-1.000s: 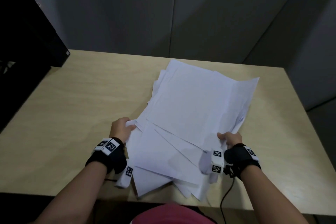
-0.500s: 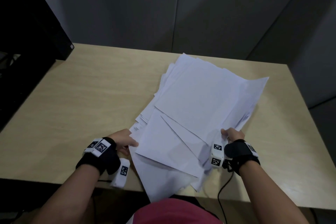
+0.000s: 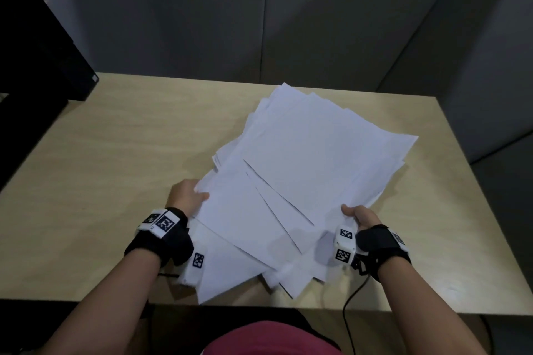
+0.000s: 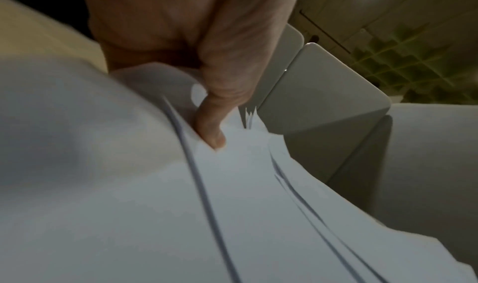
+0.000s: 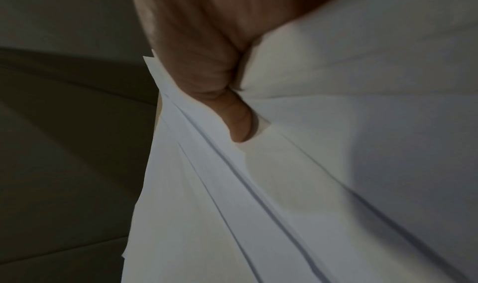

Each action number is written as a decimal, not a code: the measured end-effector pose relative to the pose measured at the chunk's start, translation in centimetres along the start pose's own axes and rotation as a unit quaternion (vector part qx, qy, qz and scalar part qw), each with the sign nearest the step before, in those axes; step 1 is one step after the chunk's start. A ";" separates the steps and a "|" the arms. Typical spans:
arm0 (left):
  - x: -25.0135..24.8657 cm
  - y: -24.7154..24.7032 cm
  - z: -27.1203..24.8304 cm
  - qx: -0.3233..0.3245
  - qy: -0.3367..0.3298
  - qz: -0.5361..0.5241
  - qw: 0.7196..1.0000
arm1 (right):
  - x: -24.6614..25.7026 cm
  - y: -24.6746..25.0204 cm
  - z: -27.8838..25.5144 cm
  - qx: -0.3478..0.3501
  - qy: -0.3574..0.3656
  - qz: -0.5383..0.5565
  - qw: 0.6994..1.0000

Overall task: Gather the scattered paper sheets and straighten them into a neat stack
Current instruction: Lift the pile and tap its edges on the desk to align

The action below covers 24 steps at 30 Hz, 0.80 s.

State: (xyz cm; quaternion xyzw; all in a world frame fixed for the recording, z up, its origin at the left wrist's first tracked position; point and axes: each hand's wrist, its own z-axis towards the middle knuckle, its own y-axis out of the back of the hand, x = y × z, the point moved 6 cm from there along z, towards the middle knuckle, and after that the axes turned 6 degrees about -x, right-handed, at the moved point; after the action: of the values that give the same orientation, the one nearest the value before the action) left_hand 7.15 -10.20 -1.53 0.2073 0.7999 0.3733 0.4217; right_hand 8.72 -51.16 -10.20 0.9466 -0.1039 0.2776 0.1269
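Sheets (image 3: 314, 170) on table (image 3: 115, 153) (fanned); L hand (image 3: 184, 196) left, R hand (image 3: 362, 216) right.

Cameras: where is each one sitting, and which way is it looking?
Head: worn on the head, looks down at the table; both forearms, left hand and right hand grip the paper sheets.
Left wrist: sits on that wrist, looks along the hand; its thumb presses the sheets.
Right wrist: the same on the other side; its thumb pinches the sheets.
All three views share the fanned sheets.
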 end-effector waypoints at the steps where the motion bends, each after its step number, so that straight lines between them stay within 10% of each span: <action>1: 0.3 0.8 0.0 -0.024 -0.011 0.015 1.000 | 0.0 0.1 0.2 0.000 0.002 -0.004 1.000; 5: 3.3 5.3 0.1 -0.131 -0.008 0.079 0.988 | 0.4 1.0 1.6 -0.018 0.005 -0.040 0.999; 12: 5.1 2.9 1.0 0.037 0.057 -0.100 0.993 | 1.4 1.4 3.5 -0.065 0.040 -0.101 0.992; 18: 3.3 2.6 1.8 0.015 0.022 0.053 0.998 | 2.9 2.5 1.3 -0.089 0.070 -0.147 0.983; 24: 5.5 8.3 1.8 -0.160 0.076 -0.046 0.983 | 2.2 4.3 5.6 -0.073 0.078 -0.168 0.980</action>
State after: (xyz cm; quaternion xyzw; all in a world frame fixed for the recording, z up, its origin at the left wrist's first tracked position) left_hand 5.75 -0.63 1.34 0.0711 0.7685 0.4908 0.4043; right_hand 12.19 -57.12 -12.75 0.9142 0.0474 0.3171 0.2480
